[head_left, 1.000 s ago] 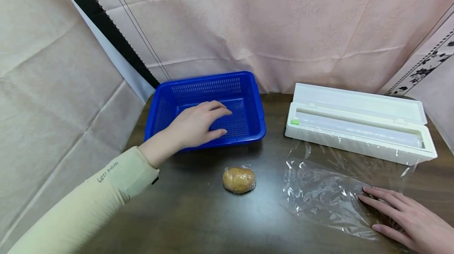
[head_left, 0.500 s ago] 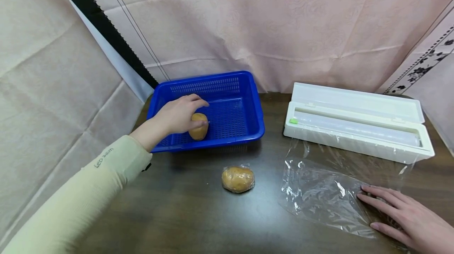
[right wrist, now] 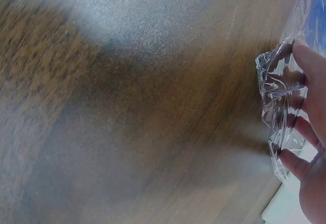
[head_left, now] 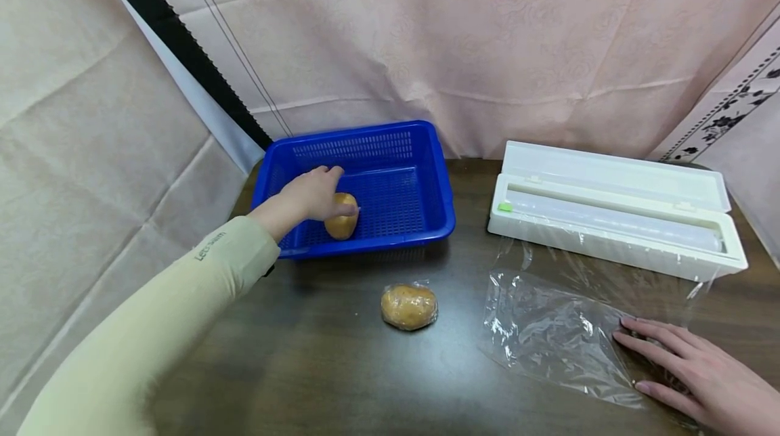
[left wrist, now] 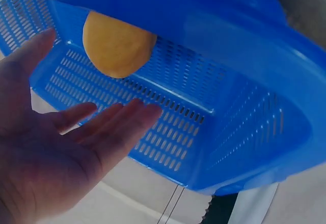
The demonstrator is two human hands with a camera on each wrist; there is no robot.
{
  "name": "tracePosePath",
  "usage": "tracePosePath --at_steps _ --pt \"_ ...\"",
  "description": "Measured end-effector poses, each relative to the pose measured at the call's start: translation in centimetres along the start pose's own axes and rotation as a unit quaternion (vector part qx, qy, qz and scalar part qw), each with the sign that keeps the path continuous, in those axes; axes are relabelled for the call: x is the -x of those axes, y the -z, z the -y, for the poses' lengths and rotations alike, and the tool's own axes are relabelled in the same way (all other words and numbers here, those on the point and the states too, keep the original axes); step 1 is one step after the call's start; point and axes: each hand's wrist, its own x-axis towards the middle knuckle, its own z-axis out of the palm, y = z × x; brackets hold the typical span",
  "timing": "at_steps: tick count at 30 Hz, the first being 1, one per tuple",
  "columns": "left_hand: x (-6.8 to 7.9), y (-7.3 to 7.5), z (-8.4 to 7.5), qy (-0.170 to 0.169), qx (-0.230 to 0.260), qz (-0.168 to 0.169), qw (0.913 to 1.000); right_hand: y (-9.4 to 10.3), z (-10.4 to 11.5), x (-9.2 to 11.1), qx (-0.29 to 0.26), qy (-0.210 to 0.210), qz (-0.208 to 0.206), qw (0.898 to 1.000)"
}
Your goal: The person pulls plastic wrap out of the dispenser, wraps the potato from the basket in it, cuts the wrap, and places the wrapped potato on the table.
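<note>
Inside the blue basket [head_left: 396, 242], my left hand [head_left: 313, 193] hovers with spread, relaxed fingers. A potato [head_left: 342, 219] lies near the basket's front side, partly overlapped by the thumb in the head view. From the left wrist, the palm [left wrist: 56, 152] shows bare and the potato [left wrist: 117, 46] sits apart from the fingers. A second potato [head_left: 409, 307], wrapped in cling film, rests on the table in front of the basket. My right hand [head_left: 688, 365] lies with extended fingers on a sheet of cling film [head_left: 554, 334], whose crumpled edge [right wrist: 275, 112] is under the fingertips.
At the right stands a white cling film dispenser [head_left: 615, 256] with its lid [head_left: 615, 175] raised. It holds a roll [head_left: 609, 219], and the film runs from it over the front edge. A green slider [head_left: 505, 207] sits at its left end. A pink curtain [head_left: 487, 50] hangs behind the dark table [head_left: 341, 368].
The left hand has moved leftward within the basket, bringing the potato there into sight, and its wrist has turned. The right hand and the film stay in place.
</note>
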Motion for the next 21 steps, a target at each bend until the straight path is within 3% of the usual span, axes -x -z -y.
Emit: tracePosePath --at_steps 5,11,21 --pt "-0.4 0.3 0.2 0.051 0.071 0.047 0.9951 0.0 0.0 0.0 0.001 -0.003 0.002 1.0" --pt "-0.6 0.5 0.3 0.092 0.128 0.078 0.9843 0.0 0.0 -0.1 0.004 -0.009 0.002 1.0" --pt "-1.3 -0.6 -0.4 0.119 0.147 0.075 0.979 -0.1 0.0 0.0 0.0 -0.015 0.001 1.0"
